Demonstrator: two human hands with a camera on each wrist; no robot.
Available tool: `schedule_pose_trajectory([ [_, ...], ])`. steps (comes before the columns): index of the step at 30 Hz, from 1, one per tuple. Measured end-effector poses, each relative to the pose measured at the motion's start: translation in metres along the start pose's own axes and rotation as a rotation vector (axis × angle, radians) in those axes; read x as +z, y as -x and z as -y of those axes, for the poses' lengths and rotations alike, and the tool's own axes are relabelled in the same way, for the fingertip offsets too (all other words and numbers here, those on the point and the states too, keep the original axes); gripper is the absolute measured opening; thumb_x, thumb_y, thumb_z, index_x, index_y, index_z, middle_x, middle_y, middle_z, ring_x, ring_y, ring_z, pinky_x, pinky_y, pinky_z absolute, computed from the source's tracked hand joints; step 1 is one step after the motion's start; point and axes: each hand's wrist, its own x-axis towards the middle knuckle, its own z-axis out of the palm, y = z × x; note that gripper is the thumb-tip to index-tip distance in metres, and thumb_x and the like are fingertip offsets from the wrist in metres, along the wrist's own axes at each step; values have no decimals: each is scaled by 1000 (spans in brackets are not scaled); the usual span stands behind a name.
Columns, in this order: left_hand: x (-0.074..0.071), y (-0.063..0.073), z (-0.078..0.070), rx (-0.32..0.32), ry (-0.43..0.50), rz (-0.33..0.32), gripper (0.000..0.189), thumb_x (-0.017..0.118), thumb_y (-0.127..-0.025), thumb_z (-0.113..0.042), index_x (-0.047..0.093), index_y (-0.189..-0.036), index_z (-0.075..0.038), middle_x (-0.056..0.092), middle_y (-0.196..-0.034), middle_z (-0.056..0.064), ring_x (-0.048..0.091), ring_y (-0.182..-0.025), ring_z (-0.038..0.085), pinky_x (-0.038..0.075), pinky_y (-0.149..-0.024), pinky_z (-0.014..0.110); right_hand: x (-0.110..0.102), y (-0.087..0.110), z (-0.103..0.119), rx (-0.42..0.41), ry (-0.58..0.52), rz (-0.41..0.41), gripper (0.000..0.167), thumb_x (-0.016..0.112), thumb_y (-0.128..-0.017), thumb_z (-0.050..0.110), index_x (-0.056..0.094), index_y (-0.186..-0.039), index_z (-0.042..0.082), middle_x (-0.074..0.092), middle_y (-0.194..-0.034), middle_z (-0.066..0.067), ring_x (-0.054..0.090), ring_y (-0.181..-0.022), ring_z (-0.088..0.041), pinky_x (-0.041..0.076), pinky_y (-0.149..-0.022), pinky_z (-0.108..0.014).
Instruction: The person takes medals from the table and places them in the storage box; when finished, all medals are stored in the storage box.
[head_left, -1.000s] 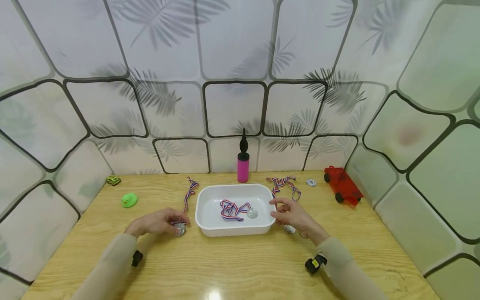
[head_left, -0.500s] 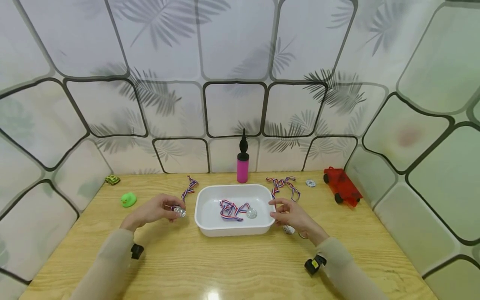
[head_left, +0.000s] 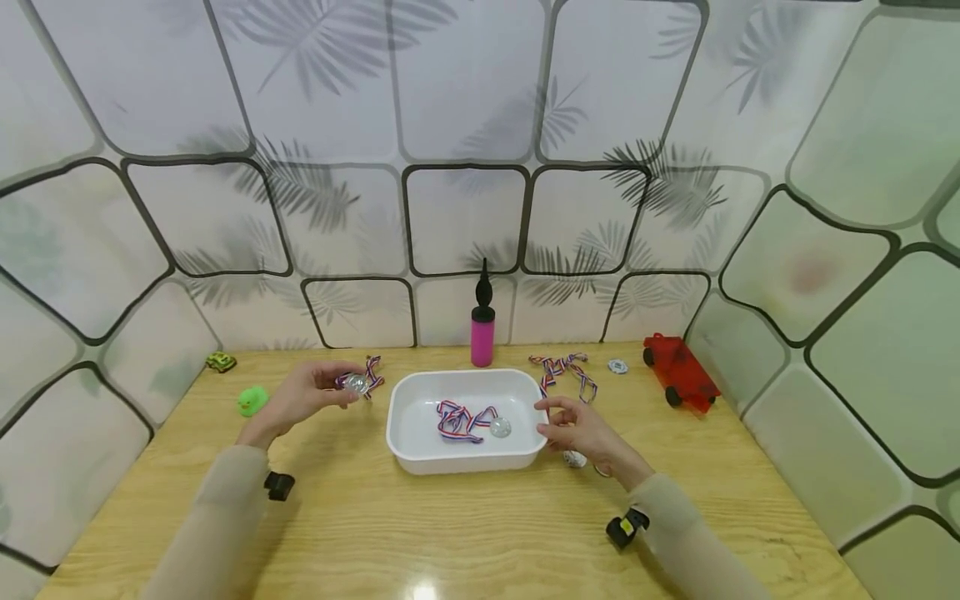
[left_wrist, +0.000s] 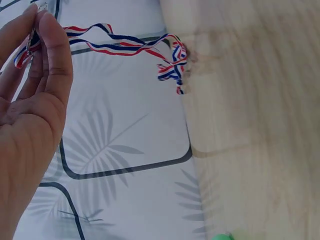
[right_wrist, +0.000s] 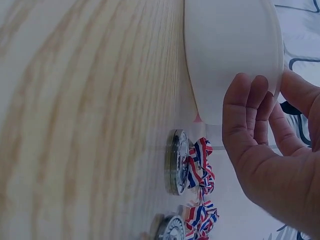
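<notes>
My left hand (head_left: 303,398) pinches a silver medal (head_left: 357,383) between thumb and fingers, lifted off the table. From it the red, white and blue ribbon (left_wrist: 127,48) trails to a knotted end on the tabletop in the left wrist view. A white plastic tray (head_left: 465,463) stands in the middle, holding another silver medal (head_left: 500,427) with its bunched ribbon (head_left: 457,422). My right hand (head_left: 588,433) grips the tray's right rim, thumb and fingers on either side of the wall. Beneath that hand lie two more medals (right_wrist: 179,162) with striped ribbons (right_wrist: 201,167).
A pink and black hand pump (head_left: 482,340) stands behind the tray. At the left are a green rubber duck (head_left: 252,401) and a small toy car (head_left: 221,362). A red toy car (head_left: 681,373) and a poker chip (head_left: 617,366) sit at the back right.
My left hand has raised the medal from the table and carried it away from me, towards the back; the ribbon has bunched up. My right hand stays at the tray's rim.
</notes>
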Motion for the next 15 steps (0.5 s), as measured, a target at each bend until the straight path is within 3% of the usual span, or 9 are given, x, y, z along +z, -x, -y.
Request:
schedule_pose_trajectory([
  [6, -2, -6, -9, 49, -14, -44, 51, 74, -88, -12, 56, -133, 4, 66, -117, 17, 65, -89, 9, 59, -74, 29, -1, 0, 0, 3, 4, 5, 50, 70, -92, 16, 51, -135, 0, 59, -99, -12, 63, -80, -18, 60, -79, -39],
  [15, -8, -11, -20, 91, -6, -150, 51, 75, -87, -13, 57, -133, 1, 68, -109, -5, 67, -88, 7, 59, -78, 28, -2, -2, -2, 17, 1, 1, 50, 71, -91, 18, 53, -134, 1, 59, -97, -11, 64, -80, -20, 60, -77, -37],
])
